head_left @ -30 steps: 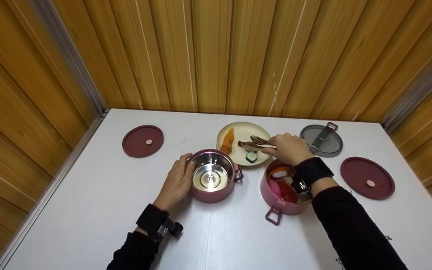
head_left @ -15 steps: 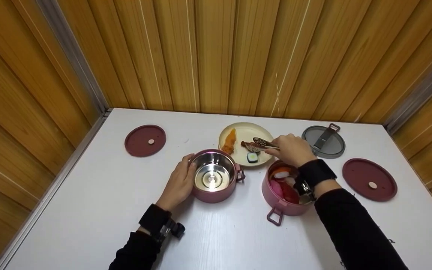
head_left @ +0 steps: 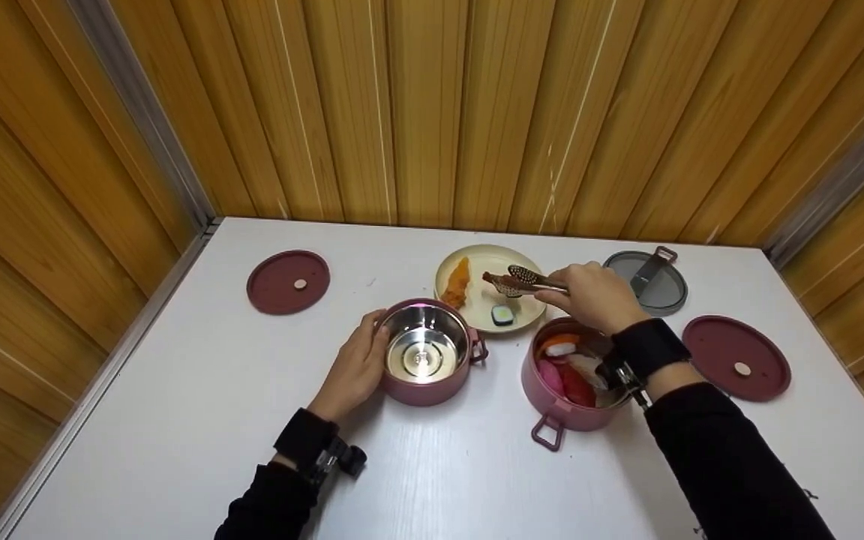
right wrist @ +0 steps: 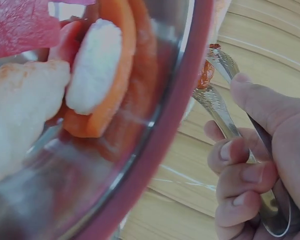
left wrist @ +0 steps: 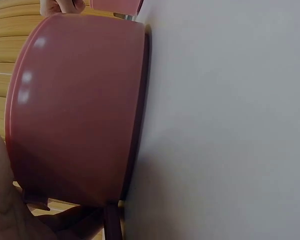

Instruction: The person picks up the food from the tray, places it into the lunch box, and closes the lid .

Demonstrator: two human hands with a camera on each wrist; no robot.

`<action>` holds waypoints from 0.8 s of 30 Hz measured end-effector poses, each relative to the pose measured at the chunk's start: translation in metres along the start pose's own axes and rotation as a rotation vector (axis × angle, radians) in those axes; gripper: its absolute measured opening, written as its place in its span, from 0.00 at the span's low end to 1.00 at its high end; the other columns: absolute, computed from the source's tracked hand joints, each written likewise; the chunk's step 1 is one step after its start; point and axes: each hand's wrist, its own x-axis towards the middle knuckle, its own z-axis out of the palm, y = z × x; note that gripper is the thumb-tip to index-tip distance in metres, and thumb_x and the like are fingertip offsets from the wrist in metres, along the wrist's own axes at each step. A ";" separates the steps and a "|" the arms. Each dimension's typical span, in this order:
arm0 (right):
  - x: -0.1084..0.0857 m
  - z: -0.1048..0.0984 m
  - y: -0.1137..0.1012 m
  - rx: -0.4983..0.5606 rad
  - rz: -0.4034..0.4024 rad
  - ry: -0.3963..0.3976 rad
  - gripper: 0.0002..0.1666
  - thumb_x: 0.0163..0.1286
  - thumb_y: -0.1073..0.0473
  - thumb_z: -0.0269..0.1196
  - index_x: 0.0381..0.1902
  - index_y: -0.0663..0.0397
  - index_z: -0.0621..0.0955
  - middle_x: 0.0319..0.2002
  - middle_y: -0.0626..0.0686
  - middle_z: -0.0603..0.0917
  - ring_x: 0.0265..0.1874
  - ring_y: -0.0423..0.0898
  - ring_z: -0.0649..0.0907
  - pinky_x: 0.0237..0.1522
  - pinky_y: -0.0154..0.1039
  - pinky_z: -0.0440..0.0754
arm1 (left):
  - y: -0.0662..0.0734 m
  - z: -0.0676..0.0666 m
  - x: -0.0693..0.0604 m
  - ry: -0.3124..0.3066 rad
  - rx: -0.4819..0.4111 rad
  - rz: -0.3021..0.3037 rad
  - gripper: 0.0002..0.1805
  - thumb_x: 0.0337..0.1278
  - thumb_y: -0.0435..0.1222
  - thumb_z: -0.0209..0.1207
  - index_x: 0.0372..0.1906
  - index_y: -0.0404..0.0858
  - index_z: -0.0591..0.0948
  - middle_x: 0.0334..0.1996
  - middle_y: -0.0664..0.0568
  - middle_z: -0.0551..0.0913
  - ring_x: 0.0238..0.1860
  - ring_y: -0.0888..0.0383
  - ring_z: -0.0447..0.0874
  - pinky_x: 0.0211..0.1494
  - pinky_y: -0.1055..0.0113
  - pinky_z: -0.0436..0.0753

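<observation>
My left hand [head_left: 353, 367] holds the left side of an empty pink pot [head_left: 426, 394] with a shiny metal inside. In the left wrist view its wall [left wrist: 80, 105] stands upright on the table. My right hand [head_left: 597, 296] grips metal tongs [head_left: 537, 279], their perforated tips around a reddish-brown food piece [right wrist: 206, 75] over the cream plate [head_left: 477, 255]. On that plate lie an orange fried-looking piece [head_left: 457, 283] and a small sushi roll [head_left: 502, 314]. Below my right wrist a second pink pot [head_left: 567, 417] contains several sushi-like pieces, including an orange-and-white one [right wrist: 96, 70].
A dark red lid [head_left: 288, 281] lies at the back left, another dark red lid [head_left: 736, 356] at the right. Behind the right hand is a grey lid [head_left: 661, 289] with a strap handle. A wood-patterned wall [head_left: 424, 112] borders the white table [head_left: 214, 375].
My right hand has shifted right and slightly away with the tongs, and the food piece between the tips has moved with them, away from the sushi roll. The left hand stays on the empty pot.
</observation>
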 end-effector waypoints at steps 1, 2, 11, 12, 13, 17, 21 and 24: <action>-0.001 -0.002 -0.001 0.001 -0.004 0.004 0.24 0.78 0.45 0.67 0.54 0.61 0.90 0.48 0.65 0.92 0.44 0.66 0.91 0.42 0.64 0.84 | 0.003 -0.002 -0.001 -0.007 0.003 -0.002 0.27 0.88 0.51 0.39 0.75 0.40 0.71 0.72 0.36 0.78 0.76 0.37 0.74 0.78 0.38 0.71; -0.002 -0.004 -0.002 0.003 -0.005 0.006 0.24 0.78 0.45 0.67 0.54 0.60 0.90 0.48 0.65 0.92 0.43 0.65 0.91 0.42 0.63 0.84 | 0.008 -0.005 -0.001 -0.018 -0.008 -0.012 0.27 0.88 0.49 0.40 0.75 0.39 0.71 0.73 0.35 0.77 0.76 0.36 0.73 0.79 0.38 0.71; -0.016 -0.022 -0.020 0.034 -0.022 0.036 0.27 0.78 0.43 0.67 0.60 0.59 0.89 0.49 0.64 0.92 0.43 0.62 0.90 0.42 0.61 0.84 | 0.038 -0.030 -0.008 -0.110 0.018 -0.073 0.23 0.89 0.43 0.40 0.75 0.39 0.71 0.72 0.35 0.79 0.76 0.36 0.74 0.78 0.35 0.70; -0.017 -0.023 -0.023 0.035 -0.029 0.039 0.27 0.78 0.42 0.67 0.60 0.58 0.89 0.48 0.63 0.93 0.41 0.61 0.90 0.41 0.60 0.83 | 0.039 -0.032 -0.009 -0.108 0.017 -0.075 0.23 0.88 0.42 0.41 0.75 0.40 0.72 0.70 0.35 0.80 0.75 0.36 0.76 0.77 0.36 0.72; -0.019 -0.024 -0.026 0.037 -0.034 0.040 0.27 0.78 0.42 0.67 0.60 0.57 0.89 0.45 0.62 0.93 0.38 0.59 0.89 0.39 0.58 0.83 | 0.039 -0.034 -0.009 -0.105 0.018 -0.077 0.22 0.87 0.41 0.41 0.74 0.41 0.73 0.68 0.36 0.82 0.73 0.37 0.78 0.75 0.36 0.73; -0.024 -0.024 -0.039 0.043 -0.061 0.037 0.27 0.77 0.42 0.67 0.61 0.57 0.88 0.42 0.59 0.93 0.33 0.52 0.84 0.37 0.52 0.81 | 0.040 -0.039 -0.009 -0.121 -0.005 -0.114 0.21 0.86 0.39 0.43 0.73 0.45 0.75 0.57 0.41 0.86 0.61 0.45 0.83 0.67 0.46 0.79; -0.029 -0.022 -0.054 0.053 -0.095 0.034 0.26 0.76 0.42 0.68 0.58 0.56 0.89 0.40 0.56 0.93 0.32 0.49 0.83 0.37 0.50 0.81 | 0.041 -0.043 -0.009 -0.146 -0.006 -0.131 0.21 0.86 0.38 0.44 0.73 0.46 0.75 0.52 0.45 0.85 0.52 0.51 0.81 0.59 0.54 0.77; -0.032 -0.018 -0.066 0.063 -0.128 0.029 0.22 0.76 0.42 0.68 0.52 0.53 0.91 0.32 0.51 0.90 0.29 0.47 0.81 0.34 0.47 0.79 | 0.042 -0.043 -0.008 -0.153 -0.007 -0.139 0.21 0.86 0.38 0.44 0.73 0.46 0.76 0.55 0.44 0.85 0.53 0.51 0.81 0.61 0.53 0.78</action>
